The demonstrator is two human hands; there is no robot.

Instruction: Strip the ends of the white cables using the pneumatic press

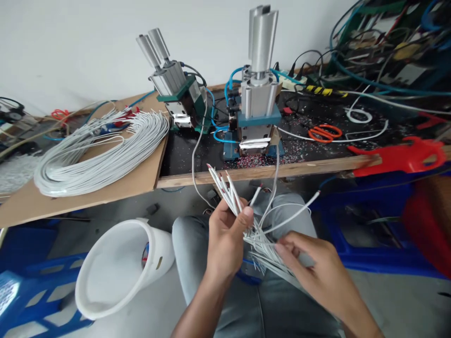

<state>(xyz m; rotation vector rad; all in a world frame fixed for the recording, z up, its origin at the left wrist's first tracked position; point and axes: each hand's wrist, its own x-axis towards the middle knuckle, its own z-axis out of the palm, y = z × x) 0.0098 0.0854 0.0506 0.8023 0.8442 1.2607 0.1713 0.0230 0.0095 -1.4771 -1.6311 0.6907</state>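
Note:
A bundle of white cables (230, 195) is gripped in my left hand (227, 234), thumb across it, above my lap. Several cut ends with dark or reddish tips stick up past the fingers. Lower on my lap lie more white cables (264, 256), fanned out and partly hidden by my right hand (313, 265). The thumb and forefinger of that hand are pinched on one thin white cable at the edge of this pile. One longer cable (296, 216) curves out to the right between the hands, its end free.
Two pneumatic machines (259, 103) (176, 89) stand on the black bench (211, 159), with coloured scraps around. A large white cable coil (105, 159) lies on cardboard at left. Orange-handled scissors (324, 133) and a red air gun (405, 157) are at right. Below left stands a white bucket (162, 251).

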